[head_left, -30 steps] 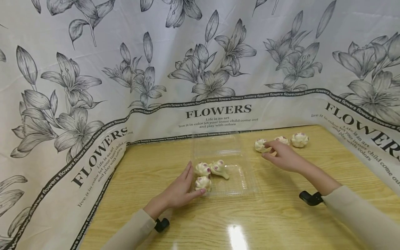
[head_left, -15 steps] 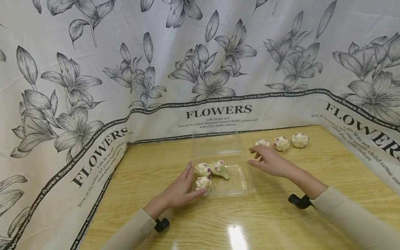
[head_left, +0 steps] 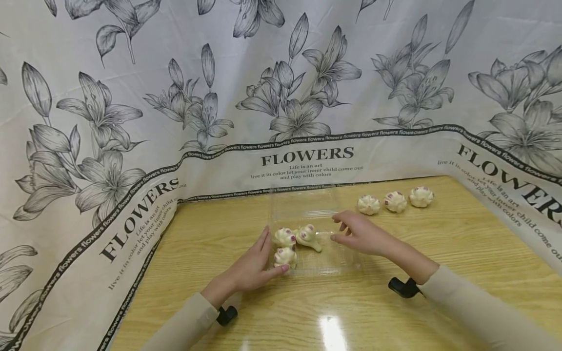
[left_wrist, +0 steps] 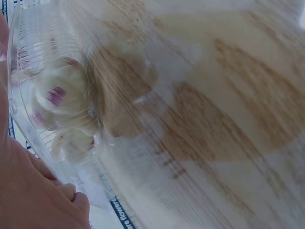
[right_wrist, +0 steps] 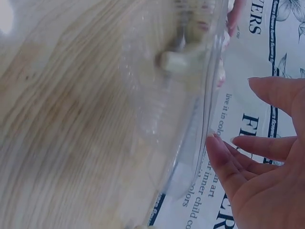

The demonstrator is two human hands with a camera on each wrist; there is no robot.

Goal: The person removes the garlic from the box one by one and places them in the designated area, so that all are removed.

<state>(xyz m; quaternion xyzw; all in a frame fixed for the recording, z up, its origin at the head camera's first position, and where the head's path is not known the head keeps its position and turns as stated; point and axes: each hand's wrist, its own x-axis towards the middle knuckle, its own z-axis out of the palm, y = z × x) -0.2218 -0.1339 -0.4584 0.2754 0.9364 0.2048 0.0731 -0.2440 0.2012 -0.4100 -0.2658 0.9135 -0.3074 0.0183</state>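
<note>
A clear plastic clamshell box [head_left: 333, 263] lies on the table with its lid [head_left: 303, 202] folded back. Inside it, toward the left, sit one garlic bulb [head_left: 285, 238] behind another bulb [head_left: 285, 257], and beside them a garlic bulb with a long stem [head_left: 309, 237]. My left hand [head_left: 251, 267] rests along the box's left side, fingers straight, thumb at the front corner. Above the right part of the box hovers my right hand [head_left: 362, 234], fingers spread and apart from the thumb, holding nothing. The right wrist view shows the hand [right_wrist: 267, 162] beside the box's rim [right_wrist: 207, 95].
To the right rear stand three more garlic bulbs in a row: the left one [head_left: 368, 204], the middle one [head_left: 395, 201] and the right one [head_left: 421, 196]. A flower-printed cloth [head_left: 307, 168] hangs behind and at the sides of the wooden table [head_left: 272, 317].
My right hand has moved left and nearer, from the leftmost garlic bulb in the row to over the box. That bulb stays in place. The left hand has stayed put.
</note>
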